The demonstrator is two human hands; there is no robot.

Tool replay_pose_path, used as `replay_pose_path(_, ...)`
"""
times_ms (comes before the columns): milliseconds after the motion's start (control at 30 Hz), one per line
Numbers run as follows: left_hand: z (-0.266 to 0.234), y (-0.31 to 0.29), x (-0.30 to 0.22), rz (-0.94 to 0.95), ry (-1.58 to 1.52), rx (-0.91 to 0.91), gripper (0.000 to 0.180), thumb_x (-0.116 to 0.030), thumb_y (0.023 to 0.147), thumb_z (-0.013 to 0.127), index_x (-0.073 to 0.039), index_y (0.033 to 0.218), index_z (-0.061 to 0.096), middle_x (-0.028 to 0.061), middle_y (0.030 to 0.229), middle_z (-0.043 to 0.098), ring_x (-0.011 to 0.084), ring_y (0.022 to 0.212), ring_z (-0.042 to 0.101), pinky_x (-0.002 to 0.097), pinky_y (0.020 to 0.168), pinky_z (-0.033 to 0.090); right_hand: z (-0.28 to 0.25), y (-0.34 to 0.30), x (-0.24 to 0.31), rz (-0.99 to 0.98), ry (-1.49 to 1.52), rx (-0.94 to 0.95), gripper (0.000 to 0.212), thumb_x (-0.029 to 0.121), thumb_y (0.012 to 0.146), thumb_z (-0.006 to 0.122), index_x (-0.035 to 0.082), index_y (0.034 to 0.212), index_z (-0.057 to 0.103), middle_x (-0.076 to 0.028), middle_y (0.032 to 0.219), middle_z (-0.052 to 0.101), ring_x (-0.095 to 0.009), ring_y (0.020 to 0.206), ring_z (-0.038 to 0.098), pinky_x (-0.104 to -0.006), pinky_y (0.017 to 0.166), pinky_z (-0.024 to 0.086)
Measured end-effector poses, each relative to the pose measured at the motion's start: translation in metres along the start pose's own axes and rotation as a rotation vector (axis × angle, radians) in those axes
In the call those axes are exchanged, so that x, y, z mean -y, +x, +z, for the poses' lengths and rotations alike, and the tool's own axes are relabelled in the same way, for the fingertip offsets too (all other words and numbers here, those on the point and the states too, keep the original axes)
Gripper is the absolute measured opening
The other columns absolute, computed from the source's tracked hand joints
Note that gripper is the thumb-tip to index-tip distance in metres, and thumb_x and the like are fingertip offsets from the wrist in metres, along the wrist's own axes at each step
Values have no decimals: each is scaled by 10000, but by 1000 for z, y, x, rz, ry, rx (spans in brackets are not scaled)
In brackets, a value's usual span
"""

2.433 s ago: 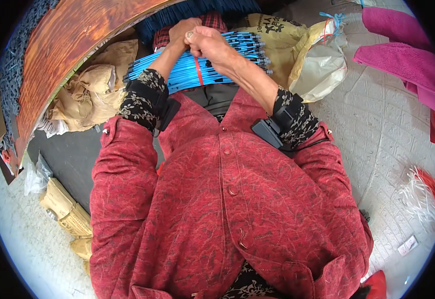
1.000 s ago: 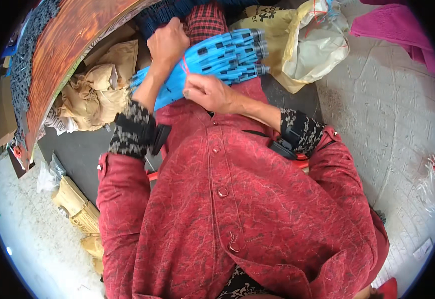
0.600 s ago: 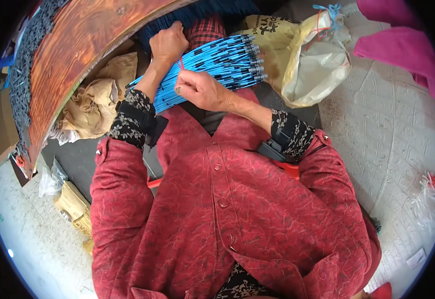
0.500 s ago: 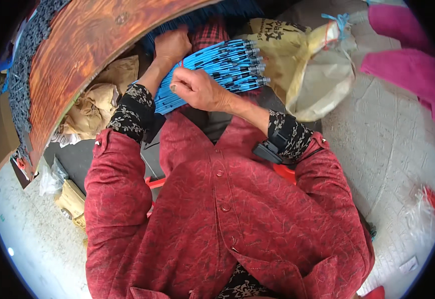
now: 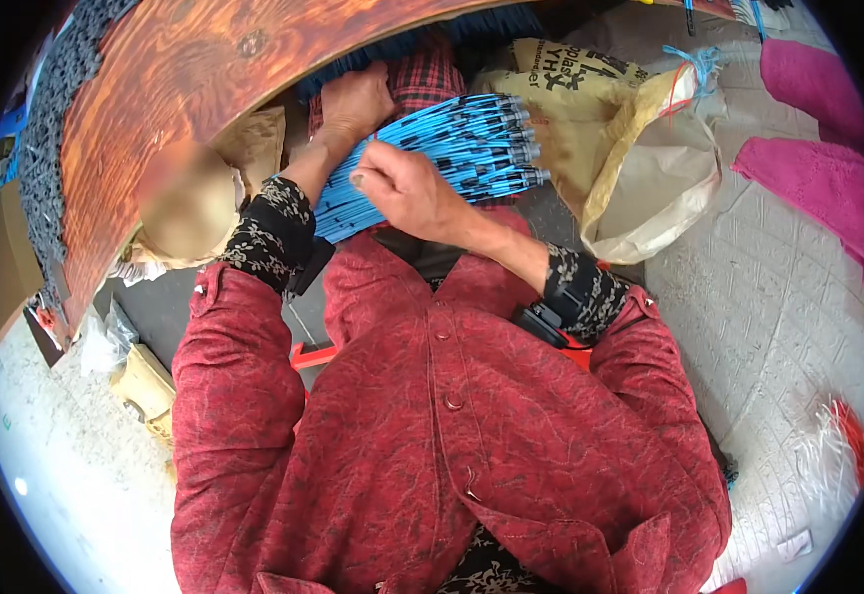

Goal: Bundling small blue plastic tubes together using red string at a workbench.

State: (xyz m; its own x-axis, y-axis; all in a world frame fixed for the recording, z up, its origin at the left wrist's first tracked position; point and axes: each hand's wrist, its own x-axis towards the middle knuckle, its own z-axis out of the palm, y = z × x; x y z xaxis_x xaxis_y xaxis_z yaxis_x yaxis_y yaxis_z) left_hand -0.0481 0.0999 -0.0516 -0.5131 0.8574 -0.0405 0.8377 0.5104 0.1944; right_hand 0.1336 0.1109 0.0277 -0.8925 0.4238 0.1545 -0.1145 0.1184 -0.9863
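A bundle of thin bright-blue cables (image 5: 442, 144) with black bands and grey-clear tips lies across my lap, tips pointing right. A thin red tie (image 5: 372, 138) shows around it between my hands. My left hand (image 5: 357, 99) is closed in a fist at the bundle's far left side, its fingertips hidden. Over the near side of the bundle rests my right hand (image 5: 407, 188), fingers curled and thumb pressed in; what it pinches is too small to make out.
A wooden board (image 5: 164, 89) curves over the upper left, with dark-blue strands (image 5: 491, 25) beneath its edge. An open yellowish woven sack (image 5: 650, 168) stands right of the bundle. Pink cloths (image 5: 818, 188) lie farther right. Red-and-clear plastic (image 5: 838, 455) is on the floor.
The bundle and both hands appear slightly lower and farther right, as do the sack and pink cloths. Both hands remain closed at the bundle.
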Motion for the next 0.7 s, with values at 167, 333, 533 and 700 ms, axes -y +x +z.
replay_pose_path(167, -18, -27, -17, 54, -36, -113, 135, -214, 881, 571, -113, 877, 661, 202, 707, 695, 402, 661, 700, 519, 581, 551, -19, -10, 14, 495, 586, -83, 192, 211, 1005, 606, 64, 884, 592, 42, 700, 475, -60, 561, 405, -273, 493, 338)
replay_pose_path(333, -26, -39, -22, 27, -19, -161, 151, -219, 832, 627, -95, 903, 675, 207, 705, 698, 396, 668, 713, 514, 597, 564, -16, 1, 5, 447, -22, -30, 249, 230, 965, 604, 1, 892, 670, -105, 797, 695, -211, 714, 649, -381, 661, 513)
replay_pose_path(533, -28, -41, -17, 8, -32, -107, 197, -223, 796, 656, -66, 915, 669, 212, 788, 723, 399, 740, 728, 511, 637, 575, -14, 16, 11, 385, -638, 151, 246, 226, 915, 586, 4, 924, 691, -263, 903, 703, -451, 917, 681, -534, 795, 526)
replay_pose_path(700, -26, -41, -14, 3, -60, -119, 218, -215, 771, 673, -57, 921, 668, 207, 801, 727, 401, 757, 729, 506, 662, 582, -16, 14, 18, 166, -892, 267, 250, 207, 933, 584, -33, 913, 652, -274, 829, 699, -456, 806, 695, -548, 711, 543)
